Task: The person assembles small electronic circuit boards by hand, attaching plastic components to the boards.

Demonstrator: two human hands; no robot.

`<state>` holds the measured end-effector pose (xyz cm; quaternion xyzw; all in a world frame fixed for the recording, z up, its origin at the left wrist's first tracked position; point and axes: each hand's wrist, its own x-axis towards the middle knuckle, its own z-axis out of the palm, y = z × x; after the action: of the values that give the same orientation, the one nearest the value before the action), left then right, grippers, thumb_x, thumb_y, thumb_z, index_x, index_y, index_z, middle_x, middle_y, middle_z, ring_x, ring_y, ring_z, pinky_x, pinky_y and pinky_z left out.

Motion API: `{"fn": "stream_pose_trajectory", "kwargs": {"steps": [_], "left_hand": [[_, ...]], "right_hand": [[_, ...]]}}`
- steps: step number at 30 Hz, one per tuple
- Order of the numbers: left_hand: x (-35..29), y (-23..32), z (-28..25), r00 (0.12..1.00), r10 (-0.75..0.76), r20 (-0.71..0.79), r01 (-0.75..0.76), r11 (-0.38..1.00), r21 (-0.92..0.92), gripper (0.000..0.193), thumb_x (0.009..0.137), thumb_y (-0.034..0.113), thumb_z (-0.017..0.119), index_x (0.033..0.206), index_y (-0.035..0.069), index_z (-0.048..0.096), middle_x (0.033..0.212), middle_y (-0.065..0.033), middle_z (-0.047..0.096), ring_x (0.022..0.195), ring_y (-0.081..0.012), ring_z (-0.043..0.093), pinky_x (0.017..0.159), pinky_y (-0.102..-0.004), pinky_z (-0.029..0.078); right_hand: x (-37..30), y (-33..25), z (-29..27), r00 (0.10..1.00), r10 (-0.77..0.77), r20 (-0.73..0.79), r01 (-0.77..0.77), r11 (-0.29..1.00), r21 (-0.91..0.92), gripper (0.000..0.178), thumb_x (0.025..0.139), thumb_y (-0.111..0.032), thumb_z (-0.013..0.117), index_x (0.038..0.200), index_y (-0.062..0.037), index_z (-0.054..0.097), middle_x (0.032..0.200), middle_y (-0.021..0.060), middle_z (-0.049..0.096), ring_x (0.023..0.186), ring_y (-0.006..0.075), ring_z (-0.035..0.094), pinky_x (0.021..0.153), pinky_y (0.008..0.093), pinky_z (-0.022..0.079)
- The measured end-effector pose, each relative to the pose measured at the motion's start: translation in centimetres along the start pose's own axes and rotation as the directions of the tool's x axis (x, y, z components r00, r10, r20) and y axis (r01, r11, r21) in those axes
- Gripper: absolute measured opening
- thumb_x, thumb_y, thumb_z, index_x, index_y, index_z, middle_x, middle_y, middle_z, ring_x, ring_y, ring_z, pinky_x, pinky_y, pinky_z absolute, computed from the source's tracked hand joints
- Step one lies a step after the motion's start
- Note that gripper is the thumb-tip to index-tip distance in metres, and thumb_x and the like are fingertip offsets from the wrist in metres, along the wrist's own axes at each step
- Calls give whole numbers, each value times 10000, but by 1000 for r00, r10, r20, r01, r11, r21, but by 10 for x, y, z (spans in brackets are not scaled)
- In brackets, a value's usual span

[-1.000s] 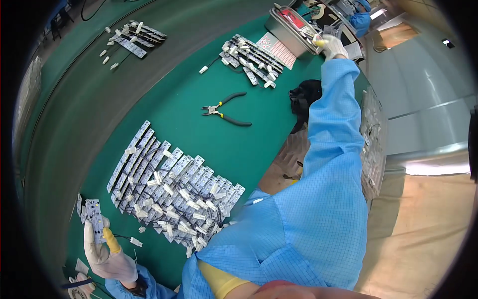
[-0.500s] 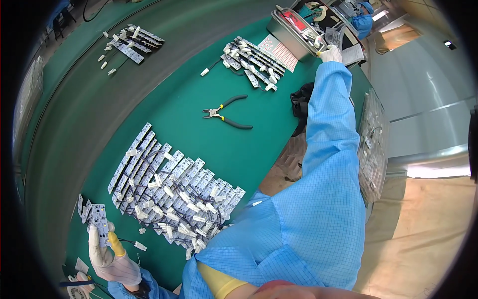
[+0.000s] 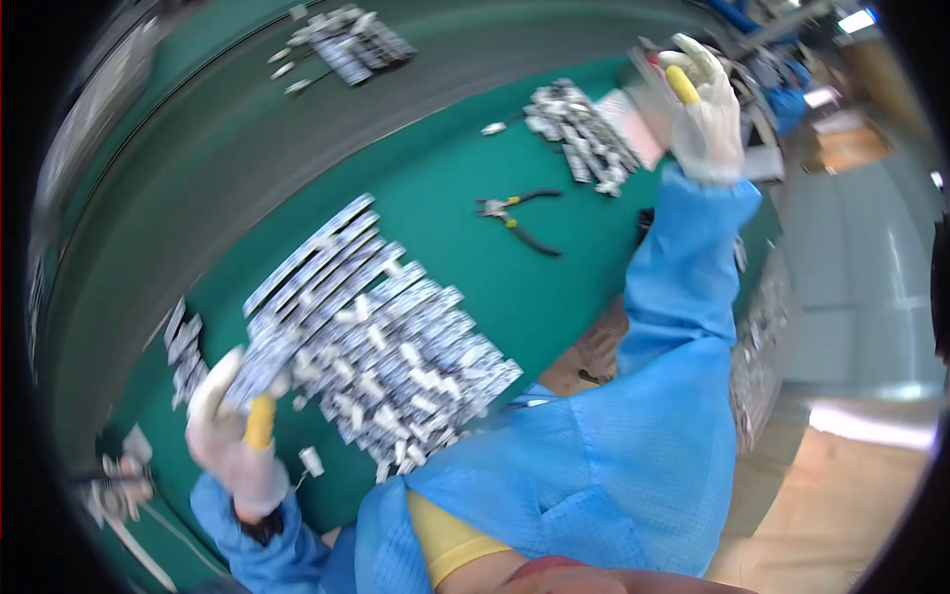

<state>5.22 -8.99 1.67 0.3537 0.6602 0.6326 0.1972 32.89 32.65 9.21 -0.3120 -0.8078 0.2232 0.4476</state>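
Observation:
At the lower left my left hand [image 3: 233, 436], gloved in white with a yellow finger cot on the thumb, is closed on a narrow white circuit board [image 3: 265, 368]. A thin lead with a white connector [image 3: 312, 461] hangs beside it. My right hand [image 3: 708, 114], in the same kind of glove and cot, is raised at the upper right by a metal box [image 3: 655, 97]. Its fingers and thumb stand apart, and I see nothing between them, though motion blurs the view. Many wired boards [image 3: 396, 337] lie overlapping in a slanted row on the green table, beside my left hand.
Open diagonal cutters [image 3: 520, 213] with dark handles lie mid-table. Another bundle of boards [image 3: 579, 134] lies near a pink-and-white sheet [image 3: 631, 127]. More boards [image 3: 356, 45] sit on the dark belt [image 3: 228, 148]. A few boards [image 3: 183, 346] lie left of my left hand, near a small fan [image 3: 119, 487].
My right hand has come away from the metal box and its fingers have spread. My left hand has lifted the board toward the row. The whole view has shifted and blurred.

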Motion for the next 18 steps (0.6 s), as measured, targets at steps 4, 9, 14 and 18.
{"fn": "stream_pose_trajectory", "kwargs": {"steps": [4,9,14,18], "left_hand": [[7,3,16,974,-182,133,212,939,-269,443,788,51,734,1164,-96,552,1115,-168,607,988,-214,612,843,-320,491],[10,10,26,986,-87,140,114,973,-200,489,794,184,748,1190,-43,573,937,-109,688,867,-155,654,778,-277,496],[17,-7,12,994,73,85,-76,997,31,494,754,278,757,1158,33,614,893,-72,700,778,-128,660,723,-250,492],[20,-16,9,994,99,55,-103,991,82,511,727,356,744,1130,63,632,836,-42,698,716,-136,662,676,-241,484]], "right_hand": [[-60,-116,93,770,-205,604,-102,895,435,563,826,-64,645,1341,-16,423,994,73,614,958,173,581,867,294,459],[-93,-167,157,422,-260,868,-416,796,440,503,842,-70,647,1304,-16,455,947,94,618,843,146,602,714,284,491],[-99,-164,182,529,-253,810,-371,789,489,304,854,-99,634,1130,6,562,898,115,654,685,130,627,639,260,502],[-94,-164,182,467,-229,854,-459,763,455,381,847,-168,673,1157,7,540,910,122,661,711,131,640,659,263,505]]}}
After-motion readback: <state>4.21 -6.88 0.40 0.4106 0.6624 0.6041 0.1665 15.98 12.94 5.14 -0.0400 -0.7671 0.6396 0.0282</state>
